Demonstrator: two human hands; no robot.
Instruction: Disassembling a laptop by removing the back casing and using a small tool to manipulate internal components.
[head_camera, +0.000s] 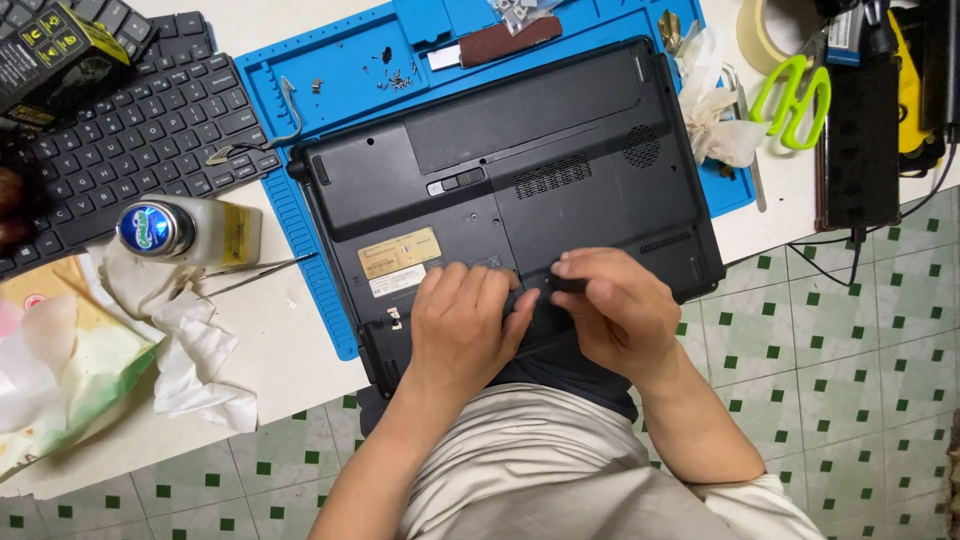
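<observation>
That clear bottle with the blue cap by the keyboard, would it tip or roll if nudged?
The bottle seems to lie on its side, so it can't tip, but its round body would probably roll. The crumpled tissue beside it might stop it.

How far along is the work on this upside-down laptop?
Done: loose screws lie on the blue mat and a detached keyboard sits beside it. In hand: the left hand presses the laptop near its front edge while the right hand pinches a small black piece there. Left: the large base panels remain in place.
</observation>
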